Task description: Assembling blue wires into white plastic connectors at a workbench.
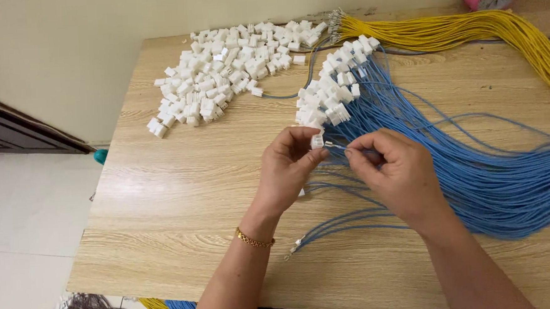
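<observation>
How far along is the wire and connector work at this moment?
Done: a cluster of blue wires already carries white connectors. In hand: the left hand pinches one connector while the right hand feeds a blue wire end toward it. Left: a large pile of loose connectors, bare-ended blue wires near the table edge and a yellow wire bundle.

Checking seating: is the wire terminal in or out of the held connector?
Out: the metal terminal held by the right hand shows just outside the white connector.

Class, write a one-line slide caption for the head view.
Left hand pinches a white connector while right hand holds a blue wire to it.
</observation>
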